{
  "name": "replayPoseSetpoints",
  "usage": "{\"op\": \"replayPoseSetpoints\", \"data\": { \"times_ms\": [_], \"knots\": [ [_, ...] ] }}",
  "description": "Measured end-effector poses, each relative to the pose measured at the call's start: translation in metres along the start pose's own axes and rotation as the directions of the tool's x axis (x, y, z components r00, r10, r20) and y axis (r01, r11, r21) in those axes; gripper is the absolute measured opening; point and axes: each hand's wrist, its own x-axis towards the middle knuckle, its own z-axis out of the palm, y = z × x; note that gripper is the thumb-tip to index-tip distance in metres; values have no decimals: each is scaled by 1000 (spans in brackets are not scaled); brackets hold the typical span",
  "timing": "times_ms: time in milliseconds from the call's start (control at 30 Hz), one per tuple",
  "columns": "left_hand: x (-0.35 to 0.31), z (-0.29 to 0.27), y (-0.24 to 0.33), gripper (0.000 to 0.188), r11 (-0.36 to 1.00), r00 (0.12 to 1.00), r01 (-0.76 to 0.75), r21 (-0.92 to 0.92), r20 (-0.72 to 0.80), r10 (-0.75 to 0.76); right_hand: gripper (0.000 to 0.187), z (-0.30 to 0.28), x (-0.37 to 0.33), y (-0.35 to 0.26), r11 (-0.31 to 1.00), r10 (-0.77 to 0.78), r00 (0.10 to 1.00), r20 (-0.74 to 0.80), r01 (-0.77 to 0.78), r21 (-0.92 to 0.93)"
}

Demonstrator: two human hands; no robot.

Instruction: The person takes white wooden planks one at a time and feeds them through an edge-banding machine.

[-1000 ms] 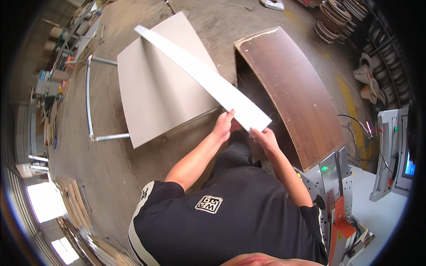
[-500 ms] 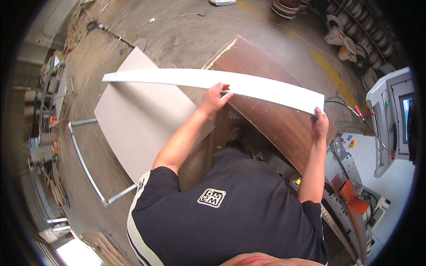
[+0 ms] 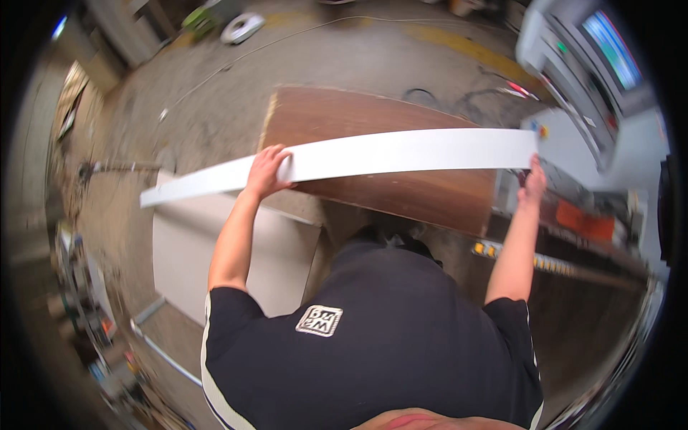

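A long, narrow white board spans the view in front of me, above a brown wooden panel and a pale panel. My left hand grips the board left of its middle, fingers over the far edge and thumb at the near edge. At the board's right end, my right hand holds the near corner, with some fingers hidden. The board's left end reaches past the pale panel's far edge.
To the right stands a grey machine with a lit screen and an orange part. A metal tube frame is at lower left. A white cable crosses the floor, and a white ring-shaped thing lies far off.
My view has turned to the right, toward the machine. The white board has swung with both hands, and my left hand now grips it farther from the right end.
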Motion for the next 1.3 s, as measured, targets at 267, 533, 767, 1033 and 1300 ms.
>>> {"op": "replayPoseSetpoints", "data": {
  "times_ms": [267,533,767,1033,1300],
  "knots": [
    [40,28,68,90,993,988,-96,64,127,87,61,-107,-28,65,864,206,904,-374,-347,-364],
    [107,70,176,87,970,968,-220,101,145,204,57,-103,-67,102,807,283,926,-251,-371,-459],
    [167,111,262,87,954,959,-263,142,150,242,51,-91,-51,97,795,293,933,-208,-359,-489],
    [196,119,282,88,954,948,-279,107,192,255,47,-113,-13,98,888,267,927,-262,-342,-306],
    [181,92,217,93,976,976,-152,158,179,124,47,-116,-9,96,900,272,924,-268,-343,-267]
  ]
}}
